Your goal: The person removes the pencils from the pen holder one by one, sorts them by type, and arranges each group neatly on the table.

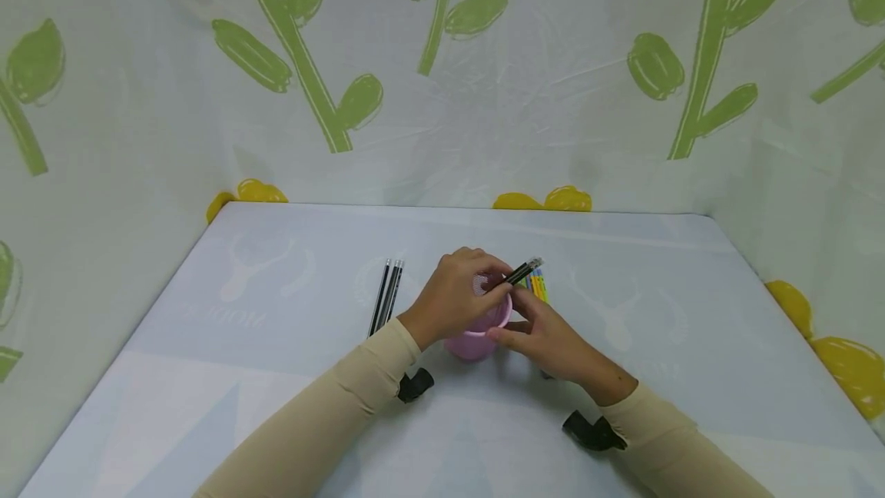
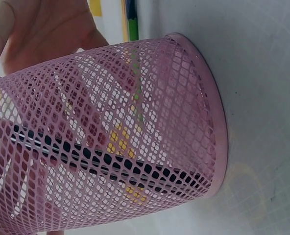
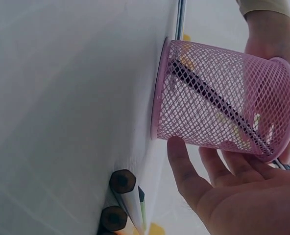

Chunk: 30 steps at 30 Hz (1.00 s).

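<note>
A pink mesh pencil cup stands upright on the table between the hands. My left hand reaches over its rim and pinches black pencils, whose silvery ends stick out to the upper right. Through the mesh, in the left wrist view, the dark pencils slant down to the cup's base. My right hand holds the cup's right side, thumb at the front and fingers behind. From the right wrist, its fingers lie along the mesh wall. The left fingertips are partly hidden behind the rim.
Several black pencils lie side by side left of the cup. Coloured pencils in yellow, blue and green lie to the right, partly hidden by the right hand. Dark hexagonal pencil ends show close to the right hand. A leaf-patterned wall borders the table.
</note>
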Each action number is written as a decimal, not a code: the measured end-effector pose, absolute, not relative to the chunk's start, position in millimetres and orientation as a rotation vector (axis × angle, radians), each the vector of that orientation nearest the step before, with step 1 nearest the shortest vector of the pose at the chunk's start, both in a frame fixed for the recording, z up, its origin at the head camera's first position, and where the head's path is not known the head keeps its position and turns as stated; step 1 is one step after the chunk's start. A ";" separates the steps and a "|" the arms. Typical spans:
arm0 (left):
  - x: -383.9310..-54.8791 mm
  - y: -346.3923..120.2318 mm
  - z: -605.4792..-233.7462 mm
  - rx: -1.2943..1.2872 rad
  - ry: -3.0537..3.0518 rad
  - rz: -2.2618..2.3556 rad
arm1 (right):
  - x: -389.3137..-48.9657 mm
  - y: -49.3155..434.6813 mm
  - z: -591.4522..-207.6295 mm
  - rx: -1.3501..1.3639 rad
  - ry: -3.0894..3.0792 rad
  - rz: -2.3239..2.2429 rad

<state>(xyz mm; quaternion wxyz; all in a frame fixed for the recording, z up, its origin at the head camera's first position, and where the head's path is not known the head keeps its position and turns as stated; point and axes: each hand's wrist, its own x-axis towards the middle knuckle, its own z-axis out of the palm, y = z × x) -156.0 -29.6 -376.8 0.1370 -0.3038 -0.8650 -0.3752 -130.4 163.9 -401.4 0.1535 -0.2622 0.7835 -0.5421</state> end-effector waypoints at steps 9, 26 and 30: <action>-156.4 -29.1 -377.8 -0.815 -2.511 -1.252 | -130.3 163.0 -399.7 -0.735 2.267 -1.539; -157.4 -28.4 -380.6 -0.731 -2.468 -1.410 | -129.5 164.3 -398.2 -0.725 2.293 -1.529; -156.7 -30.9 -378.1 -0.694 -2.468 -1.422 | -130.2 163.7 -399.8 -0.744 2.276 -1.545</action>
